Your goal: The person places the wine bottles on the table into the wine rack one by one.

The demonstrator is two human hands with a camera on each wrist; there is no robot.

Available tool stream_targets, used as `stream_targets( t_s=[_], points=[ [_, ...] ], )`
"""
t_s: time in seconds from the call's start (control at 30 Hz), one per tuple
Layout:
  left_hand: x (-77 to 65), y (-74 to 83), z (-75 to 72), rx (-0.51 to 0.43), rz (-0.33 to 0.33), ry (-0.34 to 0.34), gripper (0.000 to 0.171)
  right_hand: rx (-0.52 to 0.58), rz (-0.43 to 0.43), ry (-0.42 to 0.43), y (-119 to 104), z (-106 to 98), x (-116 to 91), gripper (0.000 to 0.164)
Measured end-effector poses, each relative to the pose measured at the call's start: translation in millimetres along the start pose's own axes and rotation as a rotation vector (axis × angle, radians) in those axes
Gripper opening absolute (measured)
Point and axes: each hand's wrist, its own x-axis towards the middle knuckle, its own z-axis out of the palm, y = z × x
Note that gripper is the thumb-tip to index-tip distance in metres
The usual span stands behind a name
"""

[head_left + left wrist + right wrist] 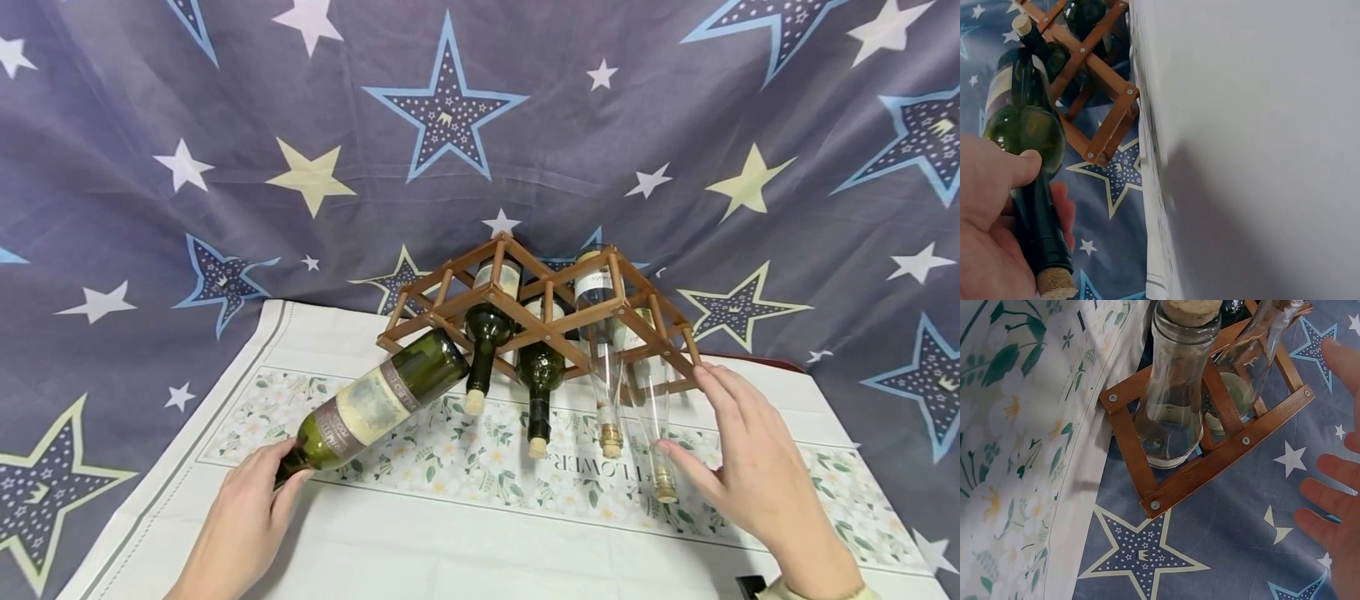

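My left hand grips a green wine bottle by its neck. The bottle lies at a slant, its base up near the left end of the wooden wine rack. A cork shows below that hand in the left wrist view. Two green corked bottles, one upper and one lower, rest in the rack necks forward. To their right are two clear corked bottles, one beside the other. My right hand is spread at the rack's right end, fingertips by the frame, thumb near the outer clear bottle.
The rack stands on a white tablecloth with a floral printed band. Behind hangs a grey-blue cloth patterned with stars. A small dark object shows by the right sleeve.
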Motion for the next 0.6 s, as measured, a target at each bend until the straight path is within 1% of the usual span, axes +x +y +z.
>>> stream_targets(
  t_s=[0.13,0.3,0.6],
  points=[
    [-0.4,-0.6,-0.7,0.009,-0.053,-0.054,0.044,-0.008,0.007,-0.012,2.6,0.9,-2.9,0.091],
    [-0.2,-0.2,-1.7,0.020,-0.093,-0.104,0.046,-0.018,0.026,-0.022,5.9,0.9,-7.5,0.092],
    [-1.2,-2.5,0.5,0.031,-0.154,-0.156,0.049,-0.027,0.028,-0.018,7.4,1.6,-9.6,0.093]
  ],
)
